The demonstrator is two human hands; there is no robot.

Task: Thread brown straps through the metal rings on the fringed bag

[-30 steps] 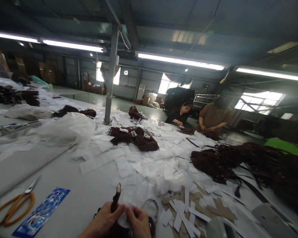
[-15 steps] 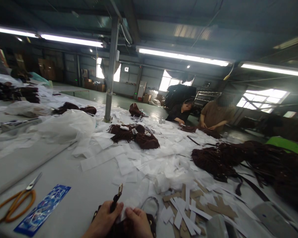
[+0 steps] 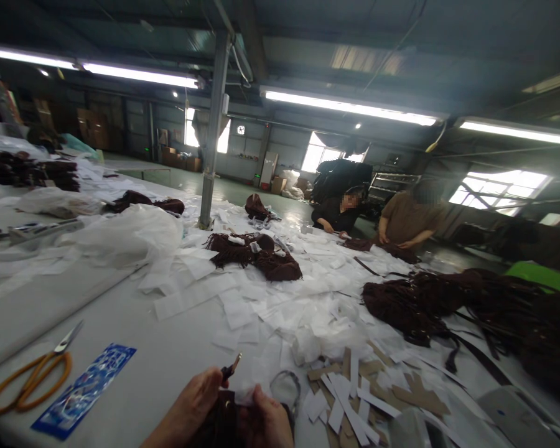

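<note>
At the bottom edge my left hand (image 3: 191, 407) is closed around a dark brown strap (image 3: 228, 373) whose metal-tipped end pokes up between my fingers. Close beside it, my right hand (image 3: 264, 423) pinches a scrap of white paper (image 3: 247, 393) against the dark brown bag piece (image 3: 221, 423) held between both hands. A metal ring (image 3: 285, 389) lies just right of my right hand. Only the upper parts of both hands show.
Orange-handled scissors (image 3: 30, 379) and a blue printed card (image 3: 84, 391) lie at the left. White paper scraps (image 3: 303, 317) and cardboard strips (image 3: 354, 386) litter the table. Brown fringed bags (image 3: 256, 256) and a big dark pile (image 3: 471, 311) lie beyond. Two people (image 3: 378, 218) work at the far end.
The strap's metal-tipped end has dropped lower and tilted right. My hands have shifted a little right and the camera view has drifted slightly.
</note>
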